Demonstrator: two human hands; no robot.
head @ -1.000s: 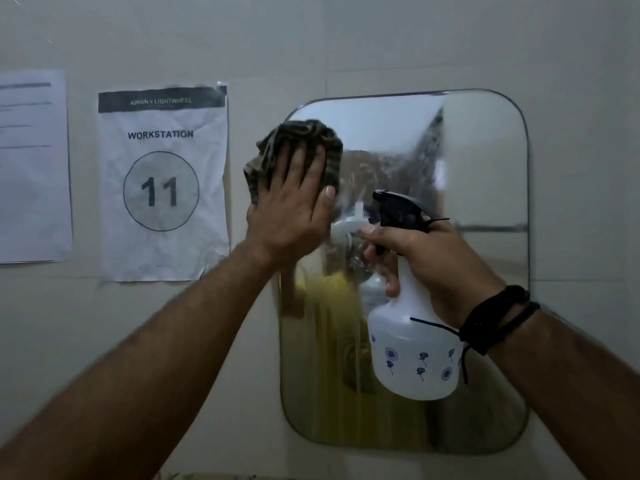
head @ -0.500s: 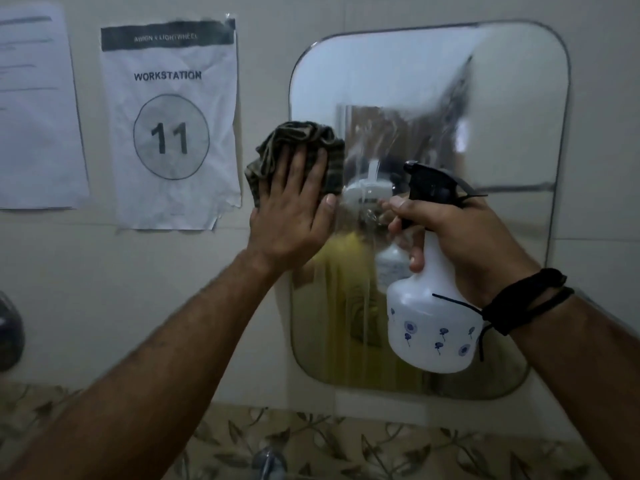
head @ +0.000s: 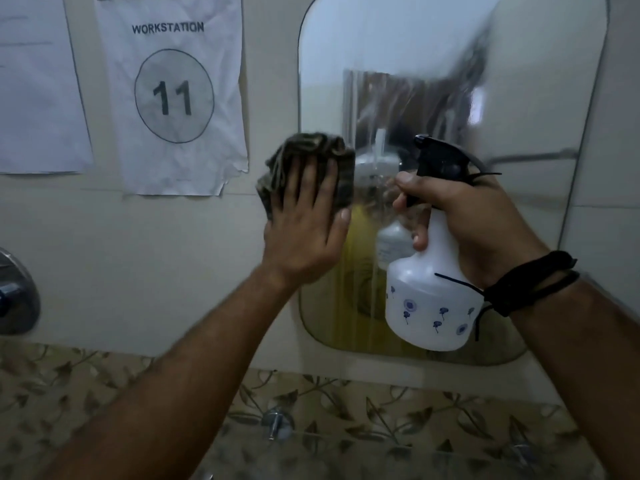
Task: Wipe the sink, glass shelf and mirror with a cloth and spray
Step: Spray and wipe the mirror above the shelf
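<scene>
Nearest to me, both forearms reach up and forward from the lower corners. My right hand (head: 474,220) is wrapped round the neck of the spray bottle (head: 429,299), a white bottle with small blue flower prints and a black trigger head, index finger lying along the trigger; a black cord band (head: 533,282) sits on that wrist. The bottle hangs upright in front of the lower right part of the mirror (head: 450,64), nozzle pointing left.

My left hand (head: 304,230) lies flat, fingers straight and slightly spread, pressing the cloth (head: 304,150) against the wall at the mirror's left edge. The cloth is dark, striped and bunched, overlapping both glass and tile.

Behind, the mirror has rounded corners and shows streaky, blurred reflections. Below it runs a leaf-patterned tile band (head: 69,386) with a chrome fitting (head: 277,424); I cannot tell what it carries. Left of the mirror, a creased paper sign (head: 173,98) reads "WORKSTATION 11", and beside it hangs another sheet (head: 38,91). A chrome fixture (head: 17,296) sits at the far left edge.
</scene>
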